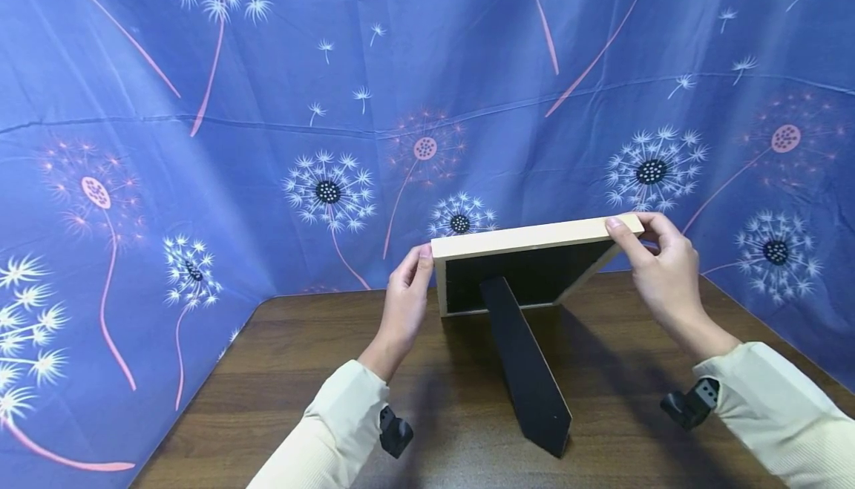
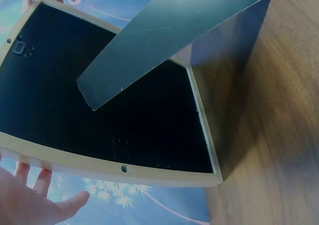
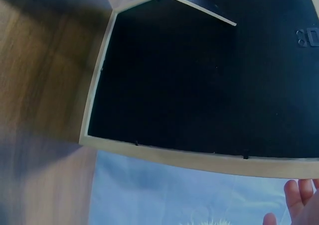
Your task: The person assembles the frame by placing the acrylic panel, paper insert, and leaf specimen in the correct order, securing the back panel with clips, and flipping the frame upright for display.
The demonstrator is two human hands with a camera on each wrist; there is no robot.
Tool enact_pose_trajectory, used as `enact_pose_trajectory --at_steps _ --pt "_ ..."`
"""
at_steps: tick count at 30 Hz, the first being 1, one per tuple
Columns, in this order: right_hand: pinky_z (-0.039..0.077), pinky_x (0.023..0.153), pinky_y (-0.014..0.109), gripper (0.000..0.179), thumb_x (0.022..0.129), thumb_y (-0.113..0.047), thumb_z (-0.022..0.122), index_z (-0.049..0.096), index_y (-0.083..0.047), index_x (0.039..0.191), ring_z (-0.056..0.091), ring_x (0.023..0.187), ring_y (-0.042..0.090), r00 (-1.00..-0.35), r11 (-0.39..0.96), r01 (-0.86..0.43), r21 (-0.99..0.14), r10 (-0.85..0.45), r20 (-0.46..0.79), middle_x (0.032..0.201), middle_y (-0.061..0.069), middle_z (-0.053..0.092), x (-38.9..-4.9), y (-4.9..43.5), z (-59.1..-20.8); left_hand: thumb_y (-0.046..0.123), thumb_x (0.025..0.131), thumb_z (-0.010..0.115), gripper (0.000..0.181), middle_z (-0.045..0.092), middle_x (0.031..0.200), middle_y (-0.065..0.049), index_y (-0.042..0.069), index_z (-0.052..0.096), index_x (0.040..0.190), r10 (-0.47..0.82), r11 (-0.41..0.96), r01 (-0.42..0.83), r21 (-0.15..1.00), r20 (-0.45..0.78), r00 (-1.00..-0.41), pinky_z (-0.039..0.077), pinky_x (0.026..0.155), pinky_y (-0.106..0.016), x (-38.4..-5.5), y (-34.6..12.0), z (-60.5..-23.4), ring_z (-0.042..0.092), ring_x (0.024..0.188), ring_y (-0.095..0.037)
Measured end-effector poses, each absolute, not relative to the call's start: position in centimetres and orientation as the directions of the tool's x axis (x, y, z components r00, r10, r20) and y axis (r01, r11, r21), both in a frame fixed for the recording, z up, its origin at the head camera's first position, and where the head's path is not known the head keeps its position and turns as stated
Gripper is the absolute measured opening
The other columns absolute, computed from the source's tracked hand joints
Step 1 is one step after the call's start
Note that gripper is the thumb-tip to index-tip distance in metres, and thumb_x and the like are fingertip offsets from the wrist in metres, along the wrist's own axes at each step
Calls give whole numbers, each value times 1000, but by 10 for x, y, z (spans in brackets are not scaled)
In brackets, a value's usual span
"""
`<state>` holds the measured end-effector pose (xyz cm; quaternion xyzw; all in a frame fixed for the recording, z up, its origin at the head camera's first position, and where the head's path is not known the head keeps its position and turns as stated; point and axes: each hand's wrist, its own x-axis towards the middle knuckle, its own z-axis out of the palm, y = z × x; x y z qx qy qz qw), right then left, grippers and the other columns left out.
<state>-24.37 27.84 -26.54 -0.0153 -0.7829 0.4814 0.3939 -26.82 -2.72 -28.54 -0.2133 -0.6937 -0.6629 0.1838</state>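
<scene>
A picture frame [image 1: 537, 237] with pale wooden edges stands tilted on the table, its black back [image 2: 55, 80] facing me. From that back a black easel leg [image 1: 528, 370] swings out, its pointed foot reaching down to the tabletop. My left hand [image 1: 406, 289] holds the frame's upper left corner, the fingertips against the side edge. At the upper right corner my right hand [image 1: 664, 270] grips the frame, thumb on the wooden edge. In the right wrist view, the right fingers [image 3: 294, 195] touch the frame's side. The frame's front is hidden.
The brown wooden table [image 1: 300, 385] lies beneath the frame. Blue cloth [image 1: 254, 177] printed with dandelions hangs behind and along both sides. Dark small devices sit on the left wrist [image 1: 395, 432] and right wrist [image 1: 691, 404]. A metal hanger [image 2: 19, 48] is fixed to the frame's back.
</scene>
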Motion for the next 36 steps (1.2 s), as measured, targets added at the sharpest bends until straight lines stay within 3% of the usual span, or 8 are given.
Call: enact_pose_trajectory --at_steps 6,10,13,16,19,23,30,36 --pt "38 67 17 18 98 -40 65 67 -24 106 53 84 -6 -690 548 -343 -763 404 600 85 -35 56 -250 282 -266 23 111 44 35 58 97 -8 -1 67 120 72 38 544 838 541 -838 42 85 -28 -262 -25 -284 50 94 -16" --pt "39 77 14 31 99 -39 64 70 -16 120 52 94 -9 -678 576 -333 -746 404 614 100 -26 58 -251 284 -265 19 111 43 36 65 108 -14 -4 65 126 89 19 550 835 547 -833 47 94 -28 -260 -24 -285 56 103 -17" --pt "37 91 20 41 98 -33 67 66 -11 133 53 109 3 -611 635 -370 -678 383 693 117 -6 61 -249 282 -264 17 111 43 37 65 129 -20 -7 61 134 95 -7 542 840 540 -836 45 108 -35 -261 -25 -287 59 121 -24" --pt "34 99 31 41 96 -24 70 67 -11 134 50 123 23 -513 685 -452 -571 325 795 131 11 60 -247 279 -263 15 110 44 37 62 135 -23 -7 58 137 92 -27 528 849 529 -844 43 111 -38 -265 -25 -292 57 129 -29" --pt "32 99 39 35 93 -19 72 71 -10 128 50 122 35 -427 716 -534 -449 230 875 131 16 61 -245 273 -264 14 110 45 36 62 135 -22 -7 58 137 72 -27 511 859 512 -856 43 112 -38 -271 -25 -299 56 129 -30" --pt "30 94 45 27 92 -19 72 76 -7 116 53 111 38 -349 746 -585 -318 122 929 121 17 66 -243 264 -267 15 109 46 35 64 133 -21 -7 61 133 33 22 495 869 494 -869 42 111 -39 -278 -22 -309 57 127 -28" --pt "25 108 49 25 94 -23 71 77 -5 110 54 109 37 -347 767 -577 -281 81 934 115 15 68 -240 259 -269 22 110 46 34 69 107 -13 -4 68 115 -30 105 475 874 480 -877 46 96 -34 -281 -17 -318 58 100 -17" --pt "16 117 53 26 96 -25 68 75 -6 113 56 118 38 -403 771 -544 -331 106 909 120 17 68 -242 264 -268 20 109 49 30 67 103 -12 -3 69 113 -5 117 483 868 487 -874 47 95 -36 -274 -12 -318 59 98 -17"
